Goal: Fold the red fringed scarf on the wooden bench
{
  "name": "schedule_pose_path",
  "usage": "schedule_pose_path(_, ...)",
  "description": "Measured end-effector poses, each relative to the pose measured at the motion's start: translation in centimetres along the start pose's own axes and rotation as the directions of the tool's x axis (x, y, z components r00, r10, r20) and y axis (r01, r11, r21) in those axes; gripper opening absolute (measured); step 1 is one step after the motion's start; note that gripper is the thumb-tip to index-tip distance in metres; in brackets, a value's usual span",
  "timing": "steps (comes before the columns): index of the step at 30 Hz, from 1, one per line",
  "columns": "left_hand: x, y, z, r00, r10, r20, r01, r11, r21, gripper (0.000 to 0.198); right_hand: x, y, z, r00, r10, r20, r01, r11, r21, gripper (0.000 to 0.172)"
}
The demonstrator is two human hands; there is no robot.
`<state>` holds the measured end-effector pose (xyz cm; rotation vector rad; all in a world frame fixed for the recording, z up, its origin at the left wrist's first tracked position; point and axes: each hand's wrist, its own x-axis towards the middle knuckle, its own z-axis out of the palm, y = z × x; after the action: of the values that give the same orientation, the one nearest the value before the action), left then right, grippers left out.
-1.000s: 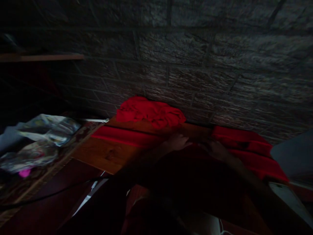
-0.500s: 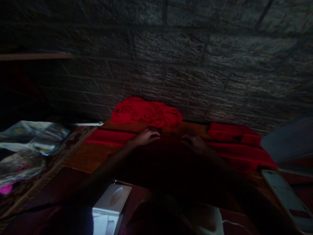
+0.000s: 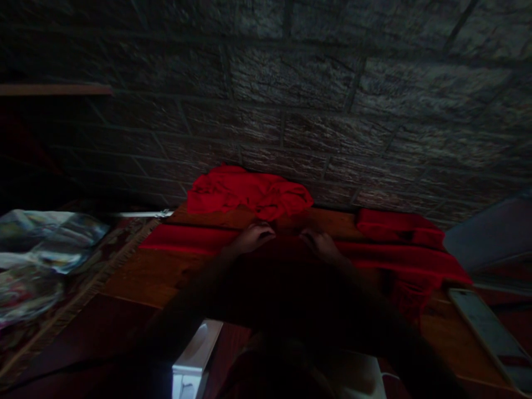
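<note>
Location: dim room, apparently in a home. Evidence: a patterned, fringed rug (image 3: 96,270) lies at left; a wooden shelf (image 3: 54,89) juts in at upper left; a wooden table (image 3: 137,277) spans the centre; rough block wall (image 3: 291,77) fills the upper frame. Room type: cannot tell.

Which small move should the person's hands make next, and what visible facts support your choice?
Probably slide the right hand along the strip toward its right end, smoothing it. The left hand is close by, also at the strip's middle, and the strip runs past both across the table. Toward the right end, red cloth looks bunched at its near edge, though dimness blurs detail.
</note>
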<state>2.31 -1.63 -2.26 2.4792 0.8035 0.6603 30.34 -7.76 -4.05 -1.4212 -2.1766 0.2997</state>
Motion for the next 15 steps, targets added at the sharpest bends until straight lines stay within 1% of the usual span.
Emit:
schedule_pose_path(2,0.07,0.0,0.05,1.0,-0.018,0.019,0.018,1.0,0.0,0.023,0.33,-0.17,-0.05,0.996,0.09,0.025,-0.088,0.994,-0.06,0.028)
schedule_pose_path(4,0.07,-0.04,0.07,0.999,-0.032,0.026,0.032,1.0,0.0,0.023,0.58,-0.26,0.02,0.991,0.124,0.044,-0.118,0.986,-0.118,0.028)
schedule_pose_path(6,-0.02,-0.08,-0.03,0.999,-0.042,0.026,0.042,0.999,0.0,0.023,0.63,-0.24,0.15,0.996,0.08,0.036,-0.075,0.989,-0.129,0.027)
schedule_pose_path(10,-0.15,-0.08,-0.14,1.0,-0.028,0.01,0.028,0.999,0.017,0.022,0.24,0.0,0.35,0.999,-0.03,-0.012,0.03,0.999,-0.044,0.024)
schedule_pose_path(15,-0.05,-0.32,0.32,0.993,-0.004,-0.115,0.02,0.99,0.139,0.024,-0.04,0.28,0.57,0.999,-0.038,-0.029,0.038,0.999,-0.02,0.024)
